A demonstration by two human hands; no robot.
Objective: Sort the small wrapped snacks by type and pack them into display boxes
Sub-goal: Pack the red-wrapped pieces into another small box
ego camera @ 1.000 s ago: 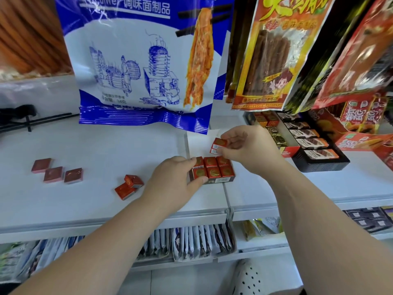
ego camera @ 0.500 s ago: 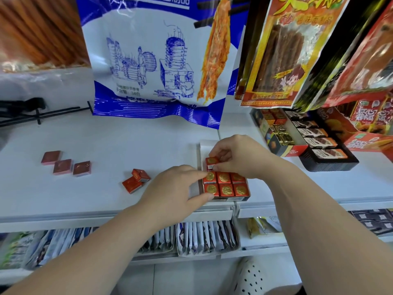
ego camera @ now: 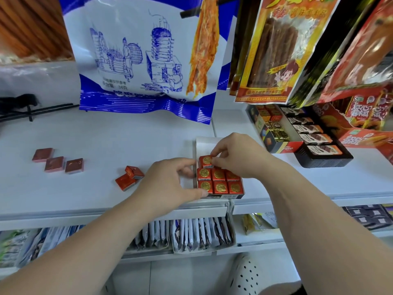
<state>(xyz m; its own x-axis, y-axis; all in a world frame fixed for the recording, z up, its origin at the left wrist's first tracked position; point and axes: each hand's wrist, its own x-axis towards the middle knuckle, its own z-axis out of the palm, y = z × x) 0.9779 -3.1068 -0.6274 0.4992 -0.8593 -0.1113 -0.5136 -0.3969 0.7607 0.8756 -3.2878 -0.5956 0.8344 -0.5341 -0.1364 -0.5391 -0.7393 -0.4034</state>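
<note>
A small display box (ego camera: 204, 143) lies on the white shelf, holding several red foil-wrapped squares (ego camera: 220, 184) with gold seals. My right hand (ego camera: 236, 154) pinches one more red square (ego camera: 205, 161) and sets it into the row behind the filled ones. My left hand (ego camera: 170, 184) grips the box's left side, thumb at its front corner. Two loose red squares (ego camera: 129, 177) lie just left of my left hand. Three dark red squares (ego camera: 57, 162) lie in a row further left.
Large snack bags (ego camera: 148, 60) hang over the back of the shelf. At the right stand a box with gold and orange squares (ego camera: 274, 133) and a black tray of dark bars (ego camera: 319, 143). Packets (ego camera: 191, 233) fill the lower shelf.
My right hand has brought the red square down from above the box into the row behind the packed ones. My left hand has stayed on the box's left side.
</note>
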